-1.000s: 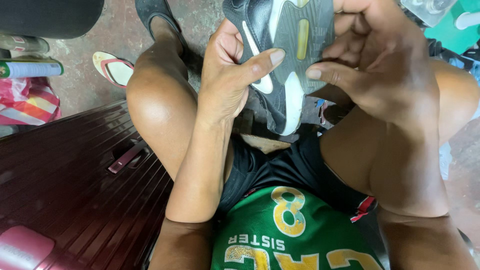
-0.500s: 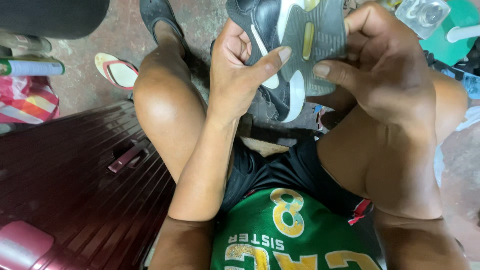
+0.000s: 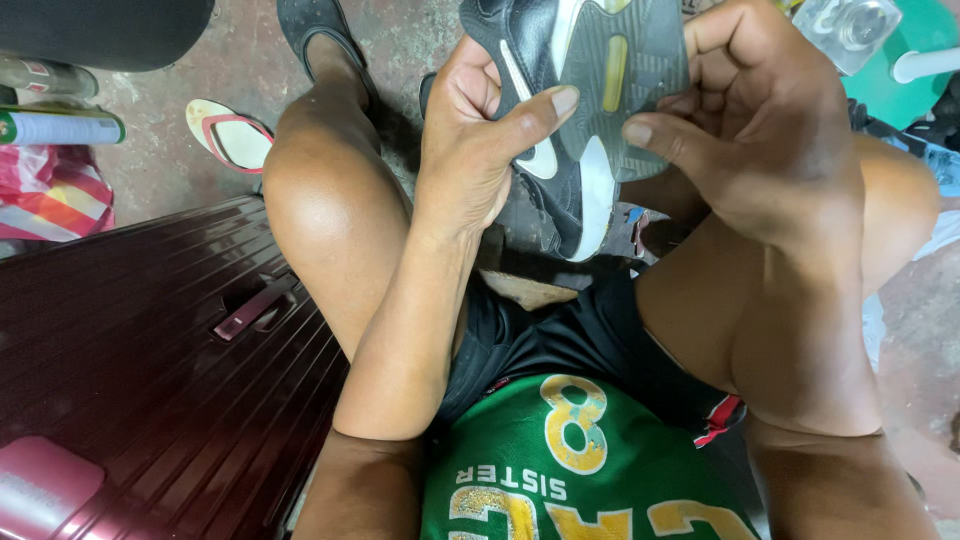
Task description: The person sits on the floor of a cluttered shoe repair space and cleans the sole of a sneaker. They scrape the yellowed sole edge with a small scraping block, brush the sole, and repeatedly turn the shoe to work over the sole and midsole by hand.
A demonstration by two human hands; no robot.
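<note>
From the head view, a ribbed maroon suitcase [image 3: 150,370] lies at the left and a flip-flop [image 3: 232,133] on the concrete floor [image 3: 400,40]. Above the knees, the left hand [image 3: 470,140] and right hand [image 3: 770,130] clamp a black-and-white shoe [image 3: 570,150], sole up, fingers [image 3: 535,108] pressed on its grey tread.

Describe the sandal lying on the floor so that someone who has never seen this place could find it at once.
Start at the dark red ribbed suitcase on the person's left. Beyond its far edge, on the stained concrete floor, a single flip-flop sandal lies flat beside the person's left knee. Its pale footbed with red rim and straps sets it apart from the black shoe held in both hands.
</note>
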